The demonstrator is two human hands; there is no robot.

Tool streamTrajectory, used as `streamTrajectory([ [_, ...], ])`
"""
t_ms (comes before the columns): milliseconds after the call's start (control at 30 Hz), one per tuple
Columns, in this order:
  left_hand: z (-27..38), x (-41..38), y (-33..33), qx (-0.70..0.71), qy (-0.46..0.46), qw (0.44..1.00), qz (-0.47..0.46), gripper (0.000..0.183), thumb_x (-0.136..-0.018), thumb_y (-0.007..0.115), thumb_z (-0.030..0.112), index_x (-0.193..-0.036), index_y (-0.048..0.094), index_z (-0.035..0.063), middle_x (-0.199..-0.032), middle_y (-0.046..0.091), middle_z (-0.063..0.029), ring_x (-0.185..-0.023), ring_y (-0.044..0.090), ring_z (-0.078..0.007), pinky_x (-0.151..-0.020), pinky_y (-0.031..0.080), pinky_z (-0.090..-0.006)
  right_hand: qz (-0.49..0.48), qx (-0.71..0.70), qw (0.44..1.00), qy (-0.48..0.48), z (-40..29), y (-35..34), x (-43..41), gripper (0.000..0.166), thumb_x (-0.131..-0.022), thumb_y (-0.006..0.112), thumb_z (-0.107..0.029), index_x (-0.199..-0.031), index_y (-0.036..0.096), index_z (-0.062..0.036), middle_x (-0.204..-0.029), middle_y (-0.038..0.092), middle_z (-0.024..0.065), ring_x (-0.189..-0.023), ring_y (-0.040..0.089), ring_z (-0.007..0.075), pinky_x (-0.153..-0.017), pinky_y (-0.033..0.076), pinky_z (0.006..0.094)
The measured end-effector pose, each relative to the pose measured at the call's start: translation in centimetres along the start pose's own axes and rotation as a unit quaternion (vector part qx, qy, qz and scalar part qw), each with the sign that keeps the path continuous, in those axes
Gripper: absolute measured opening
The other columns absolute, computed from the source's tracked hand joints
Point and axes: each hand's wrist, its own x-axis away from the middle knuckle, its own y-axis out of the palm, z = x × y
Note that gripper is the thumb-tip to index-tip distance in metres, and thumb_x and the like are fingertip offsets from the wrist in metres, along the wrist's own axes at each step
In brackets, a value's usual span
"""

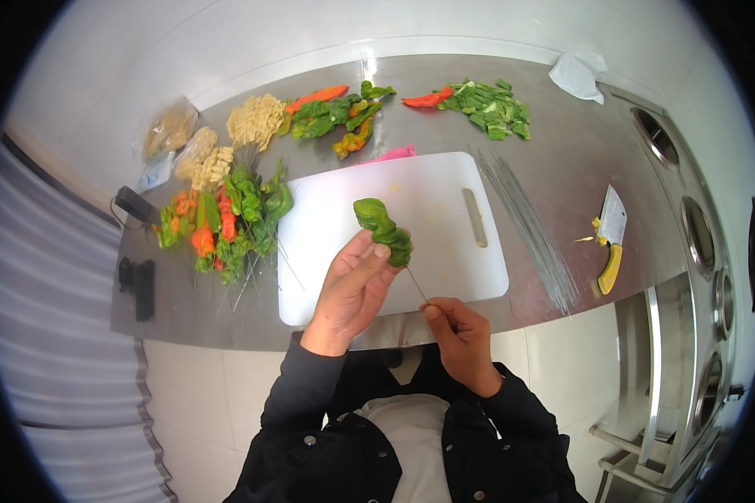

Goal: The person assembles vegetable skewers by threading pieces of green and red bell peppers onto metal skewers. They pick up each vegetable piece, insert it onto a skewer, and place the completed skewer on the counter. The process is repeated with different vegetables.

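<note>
My left hand (357, 283) holds a wrinkled green pepper (384, 229) between thumb and fingers, above the near part of a white cutting board (390, 182). A thin metal skewer (417, 285) enters the pepper's lower end. My right hand (462, 336) pinches the skewer's other end at the board's near edge. Left of the board lie green, red and orange peppers on skewers (226, 220). Right of it is a bundle of bare metal skewers (528, 232).
Loose peppers (330, 116), cut pale yellow pieces (256, 121) and chopped green leaves (494, 110) lie behind the board. A cleaver (612, 232) with a yellow handle is at the right. Black devices (143, 289) lie at the left, and a white cloth or bag (579, 74) at the back right.
</note>
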Motion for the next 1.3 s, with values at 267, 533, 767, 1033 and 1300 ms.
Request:
streamTrajectory([
  [267, -2.0, 1.2, 0.3, -0.010, -0.067, 0.997, -0.037, 0.036, -0.102, 0.059, 0.011, -0.136, 0.053, 0.0022, -0.134, 0.060, -0.0107, -0.125, 0.056, -0.0213, -0.111, 0.041, -0.0388, 0.025, -0.012, 0.999, -0.040, -0.1, 0.5, -1.3, 0.015, -0.105, 0.057, -0.010, -0.110, 0.066, 0.0016, -0.075, 0.052, -0.0087, -0.064, 0.038, -0.0017, -0.055, 0.028, 0.0179],
  [533, -0.9, 0.8, 0.0, -0.041, -0.018, 0.999, 0.000, 0.035, -0.102, 0.058, 0.010, -0.136, 0.053, 0.0015, -0.135, 0.060, -0.0117, -0.125, 0.057, -0.0212, -0.110, 0.042, -0.0392, 0.014, 0.003, 1.000, -0.010, 0.2, 0.5, -0.6, 0.014, -0.105, 0.056, -0.008, -0.113, 0.063, 0.0011, -0.074, 0.055, -0.0043, -0.061, 0.044, 0.0012, -0.054, 0.035, 0.0193],
  [767, -1.4, 1.4, 0.0, -0.053, -0.040, 0.998, 0.018, 0.038, -0.102, 0.058, 0.009, -0.139, 0.051, 0.0000, -0.134, 0.061, -0.0118, -0.122, 0.059, -0.0209, -0.110, 0.043, -0.0386, 0.014, -0.039, 0.999, -0.026, -0.1, 1.1, -0.7, 0.013, -0.105, 0.054, -0.008, -0.111, 0.061, 0.0011, -0.072, 0.056, -0.0004, -0.059, 0.047, 0.0034, -0.052, 0.036, 0.0206],
  [1033, -1.0, 1.9, -0.2, -0.055, -0.024, 0.998, 0.009, 0.039, -0.102, 0.058, 0.006, -0.139, 0.051, -0.0011, -0.134, 0.060, -0.0101, -0.123, 0.058, -0.0206, -0.108, 0.045, -0.0372, 0.017, -0.042, 0.998, 0.033, -0.5, 2.0, -0.4, 0.015, -0.106, 0.055, -0.011, -0.113, 0.061, 0.0006, -0.073, 0.061, 0.0019, -0.052, 0.045, 0.0038, -0.045, 0.034, 0.0205],
  [1300, 1.1, 3.4, 0.0, -0.111, 0.032, 0.992, 0.057, 0.039, -0.101, 0.064, 0.009, -0.137, 0.055, -0.0021, -0.127, 0.065, -0.0074, -0.113, 0.062, -0.0148, -0.099, 0.051, -0.0318, -0.054, 0.031, 0.998, 0.003, -1.4, 1.4, 1.6, 0.019, -0.104, 0.056, -0.009, -0.114, 0.063, 0.0042, -0.085, 0.070, 0.0098, -0.060, 0.058, 0.0087, -0.055, 0.045, 0.0217],
])
